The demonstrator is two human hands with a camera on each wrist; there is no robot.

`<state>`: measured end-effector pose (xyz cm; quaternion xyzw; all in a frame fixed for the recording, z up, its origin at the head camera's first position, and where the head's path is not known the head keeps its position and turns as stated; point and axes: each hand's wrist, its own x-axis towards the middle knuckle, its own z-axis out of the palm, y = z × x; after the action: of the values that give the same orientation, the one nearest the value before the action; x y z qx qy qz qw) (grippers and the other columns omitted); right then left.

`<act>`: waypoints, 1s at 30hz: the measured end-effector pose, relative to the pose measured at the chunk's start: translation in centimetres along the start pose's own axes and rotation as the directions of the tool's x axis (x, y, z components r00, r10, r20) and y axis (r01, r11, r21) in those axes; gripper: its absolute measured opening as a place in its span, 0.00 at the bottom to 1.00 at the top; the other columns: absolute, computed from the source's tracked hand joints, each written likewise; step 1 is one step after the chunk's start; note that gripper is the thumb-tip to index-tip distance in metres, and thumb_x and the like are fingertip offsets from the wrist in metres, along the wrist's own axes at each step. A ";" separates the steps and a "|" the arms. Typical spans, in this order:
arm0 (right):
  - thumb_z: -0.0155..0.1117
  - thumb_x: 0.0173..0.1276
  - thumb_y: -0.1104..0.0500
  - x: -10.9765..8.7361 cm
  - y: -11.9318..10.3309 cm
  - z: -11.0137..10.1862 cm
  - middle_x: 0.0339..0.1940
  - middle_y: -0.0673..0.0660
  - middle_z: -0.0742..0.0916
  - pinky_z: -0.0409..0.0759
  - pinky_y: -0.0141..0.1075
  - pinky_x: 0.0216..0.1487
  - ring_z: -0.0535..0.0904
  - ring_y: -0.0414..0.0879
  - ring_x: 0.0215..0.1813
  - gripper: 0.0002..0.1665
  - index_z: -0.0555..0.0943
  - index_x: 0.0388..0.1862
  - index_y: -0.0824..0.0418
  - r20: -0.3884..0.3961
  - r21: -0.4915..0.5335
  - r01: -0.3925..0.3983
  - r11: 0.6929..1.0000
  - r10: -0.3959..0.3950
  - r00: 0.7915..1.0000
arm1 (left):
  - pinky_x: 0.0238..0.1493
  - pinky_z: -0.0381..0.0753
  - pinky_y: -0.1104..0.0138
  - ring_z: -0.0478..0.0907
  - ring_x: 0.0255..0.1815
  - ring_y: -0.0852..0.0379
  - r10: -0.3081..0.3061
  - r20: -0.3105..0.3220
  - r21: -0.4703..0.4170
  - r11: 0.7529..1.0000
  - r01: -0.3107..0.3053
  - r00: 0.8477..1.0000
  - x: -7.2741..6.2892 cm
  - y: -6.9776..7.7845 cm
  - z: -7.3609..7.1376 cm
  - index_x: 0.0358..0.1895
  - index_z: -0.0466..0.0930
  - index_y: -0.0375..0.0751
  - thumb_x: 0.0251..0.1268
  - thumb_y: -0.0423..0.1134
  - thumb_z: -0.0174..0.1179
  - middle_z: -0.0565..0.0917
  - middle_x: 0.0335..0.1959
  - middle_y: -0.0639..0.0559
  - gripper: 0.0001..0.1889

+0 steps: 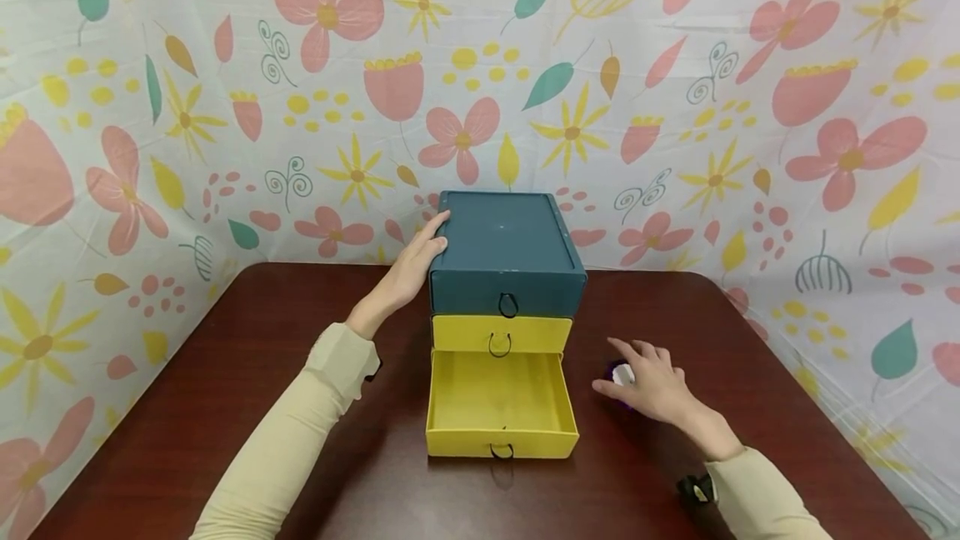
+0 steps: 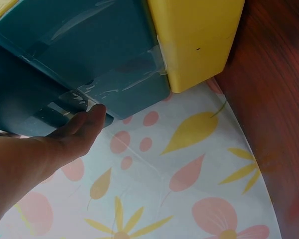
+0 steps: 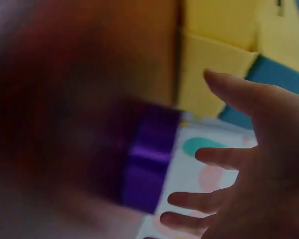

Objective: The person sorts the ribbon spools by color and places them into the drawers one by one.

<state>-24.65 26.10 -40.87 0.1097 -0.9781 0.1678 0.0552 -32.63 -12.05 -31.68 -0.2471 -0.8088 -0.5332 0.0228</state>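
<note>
A small drawer unit stands mid-table, with a dark teal top box (image 1: 502, 232) above yellow drawers. The bottom yellow drawer (image 1: 457, 445) is pulled out, and nothing lies in it. My left hand (image 1: 405, 273) rests against the upper left edge of the teal box, fingers extended; the left wrist view shows its fingertips on the teal side. To the right of the unit, my right hand (image 1: 656, 382) hovers with spread fingers over a shiny purple roll (image 3: 152, 159) with a white middle. In the head view that hand partly hides the roll. The fingers look apart from it.
The unit stands on a dark red-brown wooden table (image 1: 360, 457). Behind it hangs a flower-patterned cloth (image 1: 465, 40). A closed yellow drawer (image 1: 457, 333) sits between the teal box and the pulled-out one. Black loop pulls (image 1: 508, 304) hang on the drawer fronts.
</note>
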 end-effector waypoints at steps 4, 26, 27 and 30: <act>0.67 0.57 0.34 -0.2 1.0 0.8 0.66 0.78 0.68 0.69 0.65 0.41 0.63 0.76 0.62 0.52 0.65 0.73 0.60 0.092 -0.071 -0.053 0.996 0.060 0.994 | 0.75 0.47 0.44 0.44 0.80 0.49 -0.001 0.005 -0.003 1.000 0.001 1.000 0.0 0.0 0.0 0.78 0.43 0.58 0.77 0.54 0.32 0.44 0.80 0.53 0.30; 0.70 0.58 0.44 -0.2 -0.7 0.0 0.52 0.71 0.79 0.78 0.51 0.32 0.72 0.67 0.54 0.40 0.74 0.63 0.67 0.040 -0.025 0.032 0.999 -0.031 0.999 | 0.76 0.45 0.45 0.43 0.80 0.49 0.001 0.009 -0.003 1.000 -0.001 1.000 0.0 0.1 -0.1 0.79 0.43 0.58 0.78 0.53 0.32 0.43 0.80 0.53 0.29; 0.70 0.58 0.44 -0.2 -1.0 -0.2 0.53 0.71 0.79 0.79 0.51 0.32 0.72 0.67 0.55 0.40 0.74 0.63 0.66 0.038 -0.020 0.038 0.999 -0.037 0.999 | 0.76 0.45 0.45 0.43 0.80 0.48 0.000 0.009 -0.006 1.000 0.000 1.000 0.0 0.1 -0.1 0.78 0.43 0.58 0.78 0.53 0.32 0.43 0.80 0.53 0.29; 0.70 0.58 0.44 -0.4 -1.9 -0.8 0.55 0.70 0.79 0.80 0.50 0.33 0.71 0.65 0.56 0.39 0.74 0.64 0.64 0.023 -0.008 0.055 0.998 -0.055 0.998 | 0.76 0.44 0.45 0.43 0.80 0.48 0.001 0.008 -0.008 1.000 -0.001 1.000 0.0 0.1 -0.1 0.78 0.43 0.58 0.78 0.52 0.32 0.42 0.80 0.52 0.29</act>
<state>-23.73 24.69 -39.55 0.1383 -0.9761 0.1605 0.0491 -32.61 -12.10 -31.55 -0.2498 -0.8067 -0.5353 0.0187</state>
